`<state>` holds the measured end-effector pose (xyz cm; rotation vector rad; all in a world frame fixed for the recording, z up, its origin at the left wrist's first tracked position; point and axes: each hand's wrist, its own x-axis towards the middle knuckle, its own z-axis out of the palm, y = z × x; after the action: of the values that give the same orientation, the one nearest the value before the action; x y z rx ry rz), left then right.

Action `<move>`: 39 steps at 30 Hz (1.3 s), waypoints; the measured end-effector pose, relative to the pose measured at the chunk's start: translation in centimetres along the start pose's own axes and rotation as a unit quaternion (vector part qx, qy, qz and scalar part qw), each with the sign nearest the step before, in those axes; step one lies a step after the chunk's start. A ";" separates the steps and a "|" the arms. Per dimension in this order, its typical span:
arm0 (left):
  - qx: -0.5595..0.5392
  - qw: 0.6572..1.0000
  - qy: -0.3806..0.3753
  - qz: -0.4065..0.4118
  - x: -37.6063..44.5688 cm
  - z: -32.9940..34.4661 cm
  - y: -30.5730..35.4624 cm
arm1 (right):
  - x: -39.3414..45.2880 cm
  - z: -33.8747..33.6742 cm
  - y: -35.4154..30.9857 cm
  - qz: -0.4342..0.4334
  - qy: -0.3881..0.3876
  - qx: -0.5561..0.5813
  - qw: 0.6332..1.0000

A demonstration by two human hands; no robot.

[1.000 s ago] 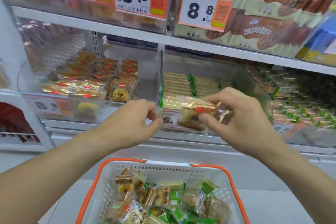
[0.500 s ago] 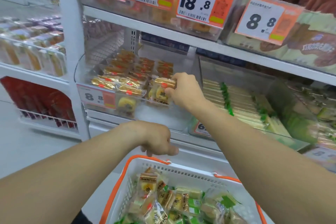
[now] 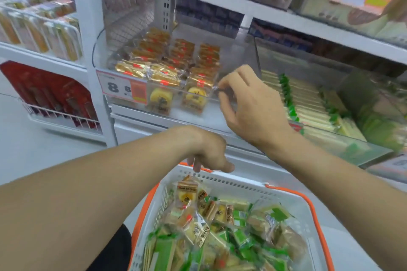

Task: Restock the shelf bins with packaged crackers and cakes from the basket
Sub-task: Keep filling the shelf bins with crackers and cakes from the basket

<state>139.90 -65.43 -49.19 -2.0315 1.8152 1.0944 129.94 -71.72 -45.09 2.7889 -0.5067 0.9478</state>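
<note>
Gold-wrapped cakes (image 3: 176,66) are stacked in rows inside the clear shelf bin (image 3: 237,55), two yellow-faced packs standing upright at its front. Green and gold packets (image 3: 220,233) are heaped loosely in the white, orange-rimmed basket (image 3: 229,180) below.

Single head view, looking forward and down, close over basket (image 3: 220,179), facing shelf bins (image 3: 246,50).
</note>
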 end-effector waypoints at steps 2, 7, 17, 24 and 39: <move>0.007 1.000 -0.005 -0.001 0.6 0.3 0.1 | -4.0 -0.6 0.3 -0.017 -0.009 0.013 1.000; 0.051 0.998 -0.027 -0.006 1.6 1.4 1.7 | -14.8 2.3 2.7 0.110 -0.234 0.079 0.963; 0.097 0.993 -0.052 0.044 2.8 3.1 4.8 | -30.1 9.0 -2.8 0.105 -0.702 -0.002 0.704; 0.106 0.991 -0.069 0.052 3.4 4.1 4.9 | -32.5 9.9 -4.7 0.223 -0.665 0.009 0.712; 0.088 0.993 -0.053 0.053 2.2 3.5 4.8 | -28.6 9.7 -1.3 0.314 -0.576 0.058 0.752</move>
<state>134.02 -66.09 -51.51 -1.7638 1.9104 1.0090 114.61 -65.36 -70.39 2.9982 -1.6007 -0.9525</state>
